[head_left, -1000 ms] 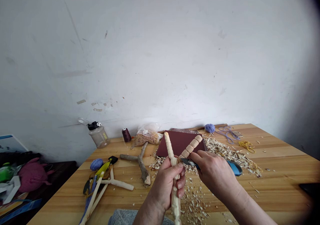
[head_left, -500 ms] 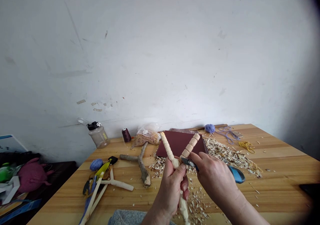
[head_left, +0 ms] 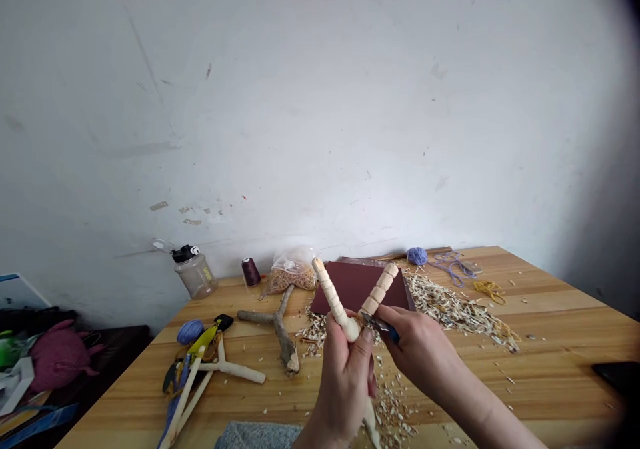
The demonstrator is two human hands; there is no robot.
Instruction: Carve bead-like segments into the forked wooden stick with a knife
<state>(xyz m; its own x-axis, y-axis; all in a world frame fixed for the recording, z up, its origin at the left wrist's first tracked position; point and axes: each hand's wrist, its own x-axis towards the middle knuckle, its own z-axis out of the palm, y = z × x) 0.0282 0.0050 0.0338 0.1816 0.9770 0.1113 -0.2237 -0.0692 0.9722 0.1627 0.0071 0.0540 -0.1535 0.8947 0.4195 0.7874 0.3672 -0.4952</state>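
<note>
Wrapped round the fork of a peeled, Y-shaped branch (head_left: 330, 292) is my left hand (head_left: 346, 369). Both prongs point up and away, each ringed with carved grooves, and the pale handle comes out below my fist. My right hand (head_left: 417, 342) grips a knife (head_left: 379, 326) with a dark blue handle. Its blade lies against the base of the right prong, close to my left thumb. Part of the knife handle is hidden inside my right fist.
Wood shavings (head_left: 450, 306) lie heaped at right, near maroon sheets (head_left: 345, 286). A bark-covered forked branch (head_left: 283, 329), peeled forked sticks (head_left: 235, 370), a thread spool (head_left: 251, 272), a bag of rubber bands (head_left: 293, 270), a bottle (head_left: 195, 272) and purple yarn (head_left: 417, 256) surround the work.
The forked branch has turned a little in my left hand, its left prong leaning further left. My right hand and the knife have shifted slightly, the blade staying at the right prong's base.
</note>
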